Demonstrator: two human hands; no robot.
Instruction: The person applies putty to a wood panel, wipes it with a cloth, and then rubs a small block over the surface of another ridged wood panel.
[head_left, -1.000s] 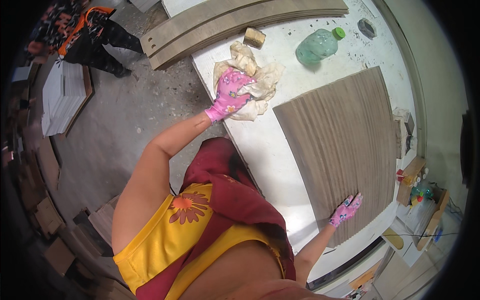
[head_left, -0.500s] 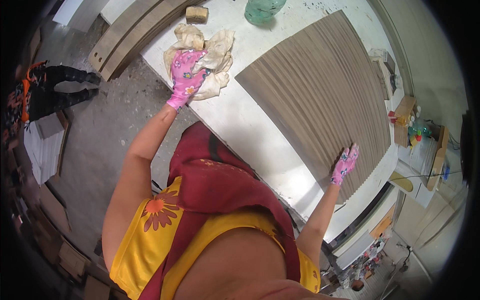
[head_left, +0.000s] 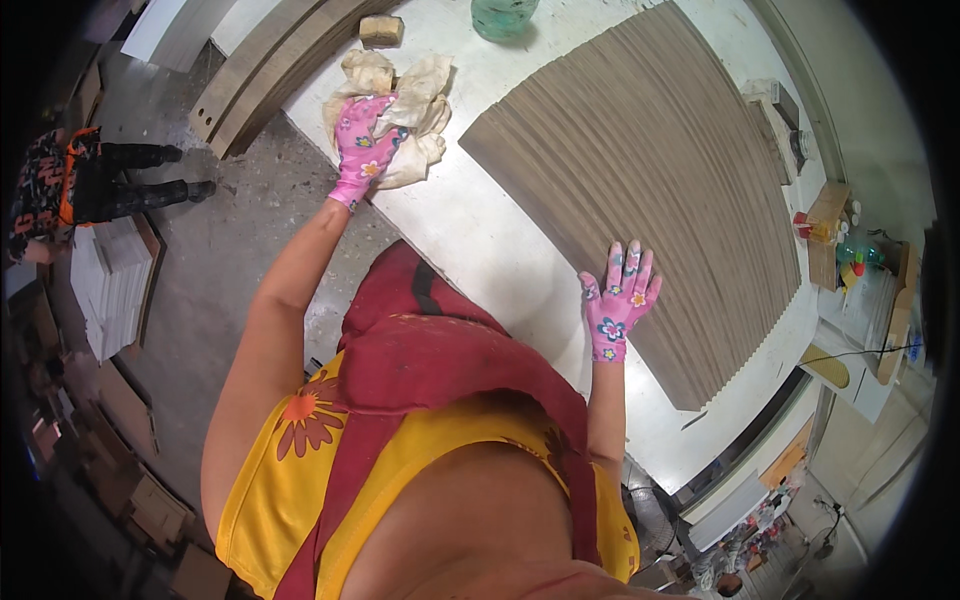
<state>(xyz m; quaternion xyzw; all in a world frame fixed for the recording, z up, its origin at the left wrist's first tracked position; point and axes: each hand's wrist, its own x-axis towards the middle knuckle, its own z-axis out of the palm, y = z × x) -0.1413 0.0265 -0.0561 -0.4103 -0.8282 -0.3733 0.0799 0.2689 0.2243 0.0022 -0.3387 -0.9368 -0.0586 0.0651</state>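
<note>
My left hand, in a pink flowered glove, is closed on a crumpled cream rag at the table's near left edge. Part of the rag is hidden under the palm. My right hand, gloved alike, lies with fingers spread on the near edge of a fanned row of grey-brown wooden strips. The thumb stands apart from the fingers. These long, slightly curved strips lie side by side across the white table.
Behind the rag sits a small tan block, near a green translucent container. Curved wooden boards are stacked at the far left. A person stands on the left beside stacked white panels. Boxes and bottles line the right.
My right hand has slid left along the strips to their near edge, its fingers now spread wider. My left hand stays on the rag. The view has shifted slightly.
</note>
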